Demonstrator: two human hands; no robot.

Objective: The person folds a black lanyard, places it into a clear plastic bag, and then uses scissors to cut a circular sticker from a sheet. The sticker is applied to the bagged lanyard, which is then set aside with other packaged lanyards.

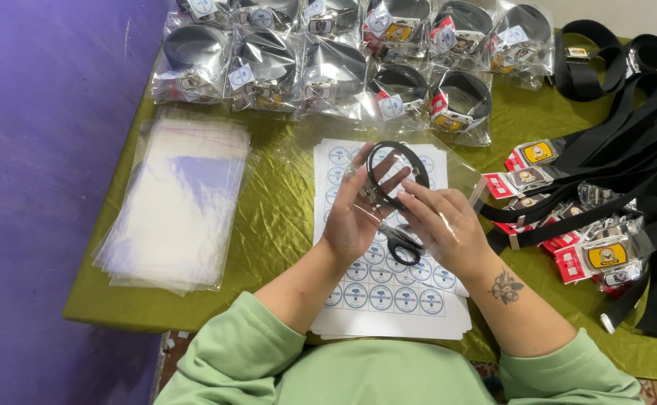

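Observation:
My left hand [355, 217] holds a coiled black belt [394, 171] upright above a sheet of round blue-and-white stickers [388, 296]. My right hand [441, 225] is against the coil's right side, with a clear plastic bag [456, 169] around the belt and over my fingers. Black-handled scissors [403, 244] lie on the sticker sheet just under both hands. Both sleeves are light green.
Several bagged coiled belts [328, 71] line the far edge of the green-covered table [283, 217]. A stack of empty clear bags [175, 199] lies at left. Loose black belts with metal buckles and red tags [598, 217] are piled at right. A purple floor is at left.

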